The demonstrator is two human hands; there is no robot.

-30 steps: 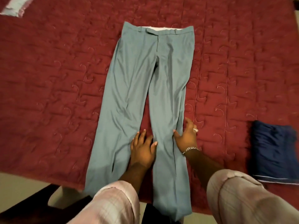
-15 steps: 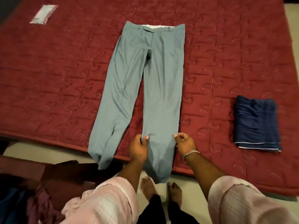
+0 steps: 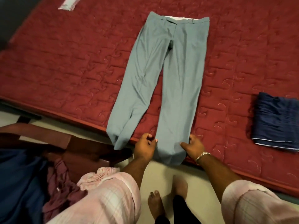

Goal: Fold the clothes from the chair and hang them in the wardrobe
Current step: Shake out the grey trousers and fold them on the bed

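Note:
Grey-blue trousers point(image 3: 169, 75) lie flat on the red quilted bed point(image 3: 72, 62), waistband far, both leg ends hanging over the near edge. My left hand point(image 3: 144, 147) pinches the left side of the right trouser leg near its hem. My right hand point(image 3: 193, 145) grips the same leg's right side, with a silver bracelet on the wrist. A wooden chair point(image 3: 53, 143) at the lower left carries blue point(image 3: 19, 183) and maroon clothes point(image 3: 64, 188).
A folded navy garment point(image 3: 276, 123) lies on the bed at the right. A white packet point(image 3: 69, 4) sits at the bed's far left. My bare feet point(image 3: 163, 201) stand on pale floor between chair and bed.
Both hands slid down the right trouser leg from flat on the fabric to gripping its sides near the hem. I stepped back, so the chair and floor came into view.

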